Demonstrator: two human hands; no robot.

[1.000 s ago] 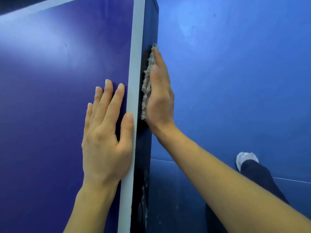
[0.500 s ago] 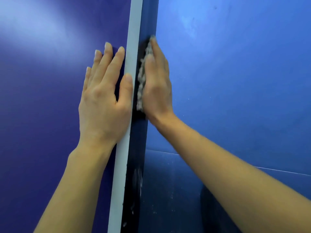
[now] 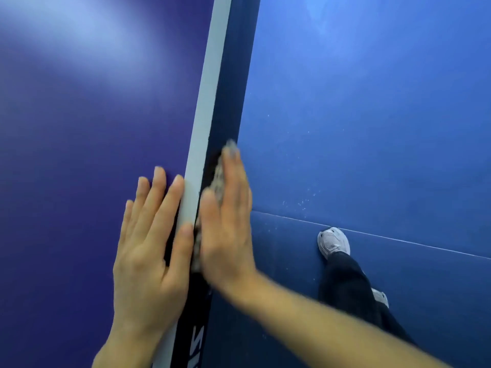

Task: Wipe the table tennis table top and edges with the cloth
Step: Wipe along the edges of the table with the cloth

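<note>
The dark blue table tennis table top (image 3: 79,155) fills the left half, with a white border line (image 3: 210,88) along its right edge and a dark side edge (image 3: 233,75) below it. My left hand (image 3: 151,248) lies flat on the top, fingers spread, thumb on the white line. My right hand (image 3: 228,221) presses a grey fuzzy cloth (image 3: 216,179) flat against the side edge; only a strip of cloth shows beside the palm. The right hand is motion-blurred.
A blue floor (image 3: 372,115) lies to the right of the table, with a thin seam line (image 3: 398,240) across it. My leg in dark trousers (image 3: 348,285) and a white shoe (image 3: 333,241) stand on it. White lettering (image 3: 198,349) shows on the side edge near the bottom.
Both hands sit lower in the frame than half a second ago, and more of the table edge shows ahead of them. The right hand with the cloth has slid along the side edge. The shoe is back in view.
</note>
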